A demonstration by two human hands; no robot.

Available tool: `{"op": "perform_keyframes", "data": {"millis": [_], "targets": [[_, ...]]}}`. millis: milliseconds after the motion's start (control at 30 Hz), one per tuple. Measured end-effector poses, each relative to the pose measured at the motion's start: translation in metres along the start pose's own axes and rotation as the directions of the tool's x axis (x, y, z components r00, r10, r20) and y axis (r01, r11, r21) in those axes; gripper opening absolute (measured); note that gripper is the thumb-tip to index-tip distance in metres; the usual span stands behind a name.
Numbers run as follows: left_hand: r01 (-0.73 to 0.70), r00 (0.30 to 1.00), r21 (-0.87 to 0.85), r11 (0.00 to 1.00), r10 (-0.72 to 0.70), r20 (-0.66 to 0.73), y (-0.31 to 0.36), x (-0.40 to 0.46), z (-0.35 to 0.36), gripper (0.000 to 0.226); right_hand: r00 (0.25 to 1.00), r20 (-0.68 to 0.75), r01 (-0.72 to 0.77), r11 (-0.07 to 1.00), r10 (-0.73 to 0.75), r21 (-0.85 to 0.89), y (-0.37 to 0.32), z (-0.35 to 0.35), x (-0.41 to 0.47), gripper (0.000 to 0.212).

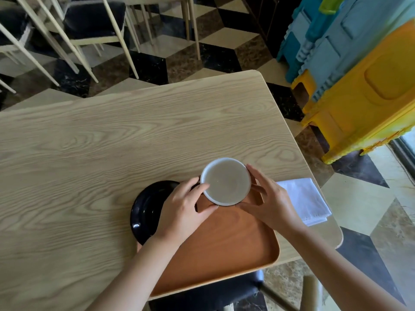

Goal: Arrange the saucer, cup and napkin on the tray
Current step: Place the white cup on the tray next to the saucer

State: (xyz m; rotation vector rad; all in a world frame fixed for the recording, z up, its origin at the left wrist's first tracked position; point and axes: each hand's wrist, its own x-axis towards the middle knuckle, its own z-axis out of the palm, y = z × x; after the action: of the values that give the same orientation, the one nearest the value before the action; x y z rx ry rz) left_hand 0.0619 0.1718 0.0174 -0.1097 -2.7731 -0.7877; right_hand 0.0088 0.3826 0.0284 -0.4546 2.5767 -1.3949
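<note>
- Step in hand: the cup [225,181], white-rimmed with a pale inside, is held between both hands over the far end of the brown tray [224,248]. Whether its base touches the tray floor cannot be told from this view.
- Left hand [183,212]: fingers curled around the cup's near-left side, thumb under the rim, holding it.
- Right hand [267,198]: fingers spread along the cup's right side, tips touching the wall, steadying rather than clamping (a judgement from the loose spread).
- Saucer [148,209]: black and glossy, lying at the tray's left edge, partly hidden by the left hand; whether it rests on the tray rim or only on the table [112,142] cannot be told.
- Napkin [307,200]: white, folded, lying on the table just beside the tray's right edge, not on it.
- Judged progress: early; saucer and napkin appear unplaced.
- Next move calls for: bringing the saucer onto the tray floor and seating the cup centrally on it.
- Obstructions: none on the tray. A dark chair seat [213,290] stands under the table's near edge, and the tray overhangs that edge, so a push could tip it.
</note>
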Motion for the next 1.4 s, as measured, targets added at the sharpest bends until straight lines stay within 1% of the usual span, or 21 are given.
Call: {"op": "perform_keyframes", "data": {"millis": [67, 167, 333, 633, 867, 967, 1067, 1133, 1167, 1233, 1300, 1367, 1400], "targets": [[0.002, 1.0, 0.003, 1.0, -0.002, 0.009, 0.001, -0.006, 0.005, 0.043, 1.0, 0.007, -0.024, 1.0, 0.024, 0.006, 0.006, 0.002, -0.005, 0.094], [0.015, 1.0, 0.003, 1.0, -0.015, 0.025, -0.001, -0.012, 0.012, 0.041, 1.0, 0.022, -0.014, 1.0, 0.013, 0.016, 0.013, 0.005, -0.009, 0.093], [0.008, 0.999, 0.027, 1.0, -0.009, 0.039, -0.001, -0.014, 0.018, 0.042, 1.0, 0.019, -0.014, 0.999, 0.014, -0.031, 0.019, 0.007, -0.011, 0.091], [-0.013, 1.0, 0.034, 0.999, 0.012, 0.012, -0.001, -0.009, 0.02, 0.041, 0.998, 0.044, -0.045, 0.998, 0.043, 0.034, 0.019, 0.006, -0.001, 0.084], [0.004, 0.999, 0.035, 0.999, -0.005, 0.039, -0.001, -0.009, 0.02, 0.043, 0.998, 0.044, -0.043, 0.999, 0.042, 0.031, 0.019, 0.006, -0.003, 0.084], [0.033, 0.996, 0.024, 0.999, -0.035, 0.083, 0.003, -0.01, 0.018, 0.045, 0.999, 0.035, -0.023, 1.0, 0.023, 0.011, 0.018, 0.005, -0.004, 0.084], [0.044, 0.988, 0.037, 0.998, -0.049, 0.15, 0.007, -0.013, 0.014, 0.055, 0.999, 0.042, 0.004, 0.999, -0.002, -0.037, 0.017, 0.006, -0.005, 0.084], [0.035, 0.986, 0.059, 0.998, -0.044, 0.16, 0.012, -0.015, 0.009, 0.058, 0.999, 0.046, -0.002, 0.997, 0.005, -0.073, 0.014, 0.003, -0.008, 0.083], [0.033, 0.989, 0.053, 0.998, -0.04, 0.141, 0.016, -0.016, 0.006, 0.057, 0.999, 0.035, -0.007, 0.994, 0.011, -0.107, 0.013, -0.001, -0.01, 0.078], [-0.014, 0.997, 0.023, 1.0, 0.012, 0.077, 0.03, -0.015, 0.001, 0.049, 0.999, -0.048, -0.034, 0.977, 0.024, -0.208, 0.011, -0.013, -0.016, 0.063], [-0.127, 0.991, -0.011, 0.992, 0.128, 0.046, 0.052, -0.013, 0.004, 0.041, 0.983, -0.176, -0.101, 0.953, 0.051, -0.286, 0.017, -0.033, -0.023, 0.049], [-0.269, 0.958, -0.031, 0.963, 0.271, 0.095, 0.079, -0.008, 0.018, 0.039, 0.964, -0.252, -0.166, 0.927, 0.08, -0.337, 0.032, -0.058, -0.029, 0.044], [-0.326, 0.934, -0.032, 0.945, 0.327, 0.148, 0.092, -0.005, 0.029, 0.041, 0.96, -0.257, -0.204, 0.902, 0.108, -0.38, 0.041, -0.069, -0.032, 0.045]]}}
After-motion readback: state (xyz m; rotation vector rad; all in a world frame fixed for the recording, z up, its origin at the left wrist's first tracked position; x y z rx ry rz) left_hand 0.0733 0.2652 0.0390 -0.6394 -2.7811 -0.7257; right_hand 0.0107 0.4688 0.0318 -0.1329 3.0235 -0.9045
